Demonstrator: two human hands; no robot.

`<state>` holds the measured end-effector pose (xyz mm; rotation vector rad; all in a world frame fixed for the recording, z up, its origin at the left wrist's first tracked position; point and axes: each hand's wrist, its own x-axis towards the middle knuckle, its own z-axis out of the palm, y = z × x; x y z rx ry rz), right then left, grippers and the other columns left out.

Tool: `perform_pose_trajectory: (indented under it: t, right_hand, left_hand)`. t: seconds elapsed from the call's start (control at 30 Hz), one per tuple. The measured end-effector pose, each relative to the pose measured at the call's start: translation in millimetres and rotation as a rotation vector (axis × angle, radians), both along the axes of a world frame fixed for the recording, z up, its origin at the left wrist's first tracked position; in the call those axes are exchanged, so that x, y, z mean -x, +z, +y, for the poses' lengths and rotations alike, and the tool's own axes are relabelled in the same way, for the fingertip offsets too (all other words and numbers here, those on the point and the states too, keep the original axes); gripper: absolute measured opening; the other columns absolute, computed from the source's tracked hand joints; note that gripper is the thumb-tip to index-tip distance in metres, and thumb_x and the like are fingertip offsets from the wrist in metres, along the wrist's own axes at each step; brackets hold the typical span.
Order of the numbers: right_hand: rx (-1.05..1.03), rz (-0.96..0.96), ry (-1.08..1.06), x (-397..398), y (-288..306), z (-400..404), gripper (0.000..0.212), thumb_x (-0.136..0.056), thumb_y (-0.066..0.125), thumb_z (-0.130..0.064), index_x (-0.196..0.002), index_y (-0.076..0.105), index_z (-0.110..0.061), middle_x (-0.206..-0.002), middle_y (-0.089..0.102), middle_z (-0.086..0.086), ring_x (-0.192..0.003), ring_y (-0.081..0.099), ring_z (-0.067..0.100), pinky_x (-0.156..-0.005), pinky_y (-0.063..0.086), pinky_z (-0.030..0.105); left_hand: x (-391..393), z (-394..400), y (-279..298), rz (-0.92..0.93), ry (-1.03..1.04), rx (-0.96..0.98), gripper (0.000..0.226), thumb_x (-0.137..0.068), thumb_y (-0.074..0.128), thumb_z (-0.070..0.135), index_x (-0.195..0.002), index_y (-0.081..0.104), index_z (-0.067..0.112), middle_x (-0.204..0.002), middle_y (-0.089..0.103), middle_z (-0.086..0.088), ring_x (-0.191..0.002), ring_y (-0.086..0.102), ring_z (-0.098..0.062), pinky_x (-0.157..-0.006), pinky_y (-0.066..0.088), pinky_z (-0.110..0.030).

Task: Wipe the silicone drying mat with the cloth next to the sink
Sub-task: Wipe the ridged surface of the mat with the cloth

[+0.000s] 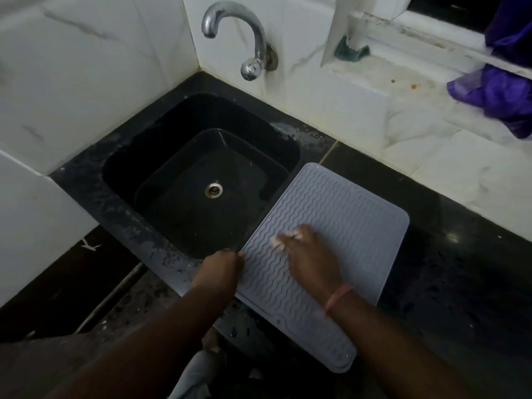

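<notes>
A grey silicone drying mat (331,214) with wavy ridges lies on the black counter, right of the sink, its near corner hanging past the counter's front edge. My left hand (221,269) pinches the mat's left edge beside the sink. On the mat's middle left lies my right hand (308,254), blurred by motion, its fingers curled over a small white cloth (277,242). Only a bit of the cloth shows under the fingertips. An orange band circles my right wrist.
The black sink (161,145) with a steel drain lies left of the mat, under a chrome tap (253,38) on the white tiled wall. Purple fabric (498,96) sits on the window ledge at the back right. Dark counter (460,283) runs on to the right.
</notes>
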<state>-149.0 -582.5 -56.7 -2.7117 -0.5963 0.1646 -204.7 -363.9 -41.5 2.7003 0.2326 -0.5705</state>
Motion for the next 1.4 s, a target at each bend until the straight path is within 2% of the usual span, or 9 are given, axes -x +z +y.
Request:
perform_pose_trajectory:
  t: [0.2, 0.43, 0.57, 0.63, 0.7, 0.8, 0.9, 1.1, 1.4]
  right_hand:
    - [0.026, -0.009, -0.249, -40.6, 7.6, 3.0, 0.047, -0.097, 0.062, -0.026, -0.143, 0.055, -0.029, -0.134, 0.045, 0.008, -0.109, 0.055, 0.021, -0.091, 0.056, 0.034]
    - [0.011, 0.048, 0.036, 54.8, 2.0, 49.0, 0.044, -0.091, 0.061, -0.032, -0.135, 0.057, -0.030, -0.129, 0.041, 0.006, -0.104, 0.057, 0.025, -0.077, 0.059, 0.036]
    - [-0.027, 0.102, 0.015, 40.3, 8.4, 41.1, 0.042, -0.092, 0.061, -0.037, -0.134, 0.056, -0.034, -0.123, 0.044, 0.003, -0.103, 0.059, 0.023, -0.077, 0.058, 0.035]
    - [-0.057, 0.123, -0.021, 29.1, 11.6, 35.9, 0.042, -0.093, 0.059, -0.039, -0.135, 0.056, -0.033, -0.120, 0.046, 0.003, -0.101, 0.061, 0.023, -0.077, 0.059, 0.037]
    - [-0.080, 0.118, -0.058, 22.6, 13.4, 36.4, 0.044, -0.094, 0.059, -0.039, -0.137, 0.056, -0.032, -0.119, 0.047, 0.003, -0.100, 0.063, 0.023, -0.077, 0.059, 0.037]
    - [-0.078, 0.123, 0.039, 25.4, 17.5, 48.8, 0.041, -0.094, 0.057, -0.038, -0.135, 0.060, -0.033, -0.120, 0.047, 0.002, -0.101, 0.062, 0.021, -0.078, 0.059, 0.035]
    - [0.039, 0.086, 0.216, 46.2, 17.3, 67.6, 0.032, -0.094, 0.055, -0.037, -0.125, 0.065, -0.031, -0.128, 0.046, 0.007, -0.098, 0.060, 0.025, -0.070, 0.055, 0.036]
    - [0.135, -0.026, 0.343, 30.1, 15.1, 61.8, 0.030, -0.092, 0.057, -0.037, -0.119, 0.068, -0.032, -0.127, 0.048, 0.009, -0.094, 0.060, 0.027, -0.065, 0.055, 0.037]
    - [0.120, -0.001, 0.222, -4.1, 27.7, 58.5, 0.028, -0.095, 0.055, -0.038, -0.116, 0.069, -0.024, -0.115, 0.048, 0.006, -0.089, 0.061, 0.023, -0.067, 0.054, 0.033]
  left_hand:
    - [0.2, 2.3, -4.7, 0.011, 0.005, 0.009, 0.039, -0.107, 0.035, 0.043, -0.088, 0.062, 0.022, -0.085, 0.059, 0.004, -0.074, 0.064, -0.007, -0.068, 0.057, -0.028]
    - [1.0, 5.7, -6.9, -0.079, 0.006, -0.033, 0.041, -0.105, 0.044, 0.042, -0.067, 0.053, 0.029, -0.073, 0.054, 0.009, -0.061, 0.054, -0.004, -0.051, 0.032, -0.017]
    - [1.7, 5.9, -1.5, -0.044, 0.090, 0.091, 0.036, -0.105, 0.048, 0.039, -0.077, 0.067, 0.025, -0.069, 0.060, 0.007, -0.064, 0.063, -0.006, -0.056, 0.040, -0.018]
    - [12.2, 8.6, 0.5, -0.051, 0.201, 0.172, 0.021, -0.103, 0.054, 0.030, -0.099, 0.074, 0.034, -0.084, 0.071, 0.011, -0.063, 0.061, 0.006, -0.051, 0.039, -0.008]
    - [25.1, 10.5, 0.7, -0.092, 0.289, 0.190, 0.033, -0.097, 0.061, 0.014, -0.118, 0.073, 0.035, -0.102, 0.073, 0.019, -0.069, 0.060, 0.012, -0.057, 0.041, -0.002]
    - [35.2, 10.5, 2.0, -0.158, 0.418, 0.200, 0.040, -0.086, 0.066, 0.007, -0.093, 0.073, 0.046, -0.090, 0.068, 0.031, -0.075, 0.059, 0.014, -0.066, 0.046, -0.009]
    - [34.1, 9.0, 2.4, -0.155, 0.498, 0.169, 0.024, -0.085, 0.069, 0.011, -0.068, 0.071, 0.028, -0.074, 0.069, 0.014, -0.071, 0.065, -0.002, -0.069, 0.057, -0.031]
    - [24.7, 14.3, 8.6, -0.059, 0.499, 0.176, 0.014, -0.085, 0.069, 0.013, -0.073, 0.075, 0.019, -0.081, 0.075, 0.003, -0.079, 0.070, -0.014, -0.072, 0.059, -0.032]
    - [9.3, 16.4, 22.3, 0.071, 0.543, 0.173, 0.008, -0.082, 0.072, 0.008, -0.078, 0.078, 0.012, -0.082, 0.074, -0.005, -0.081, 0.071, -0.019, -0.062, 0.052, -0.027]
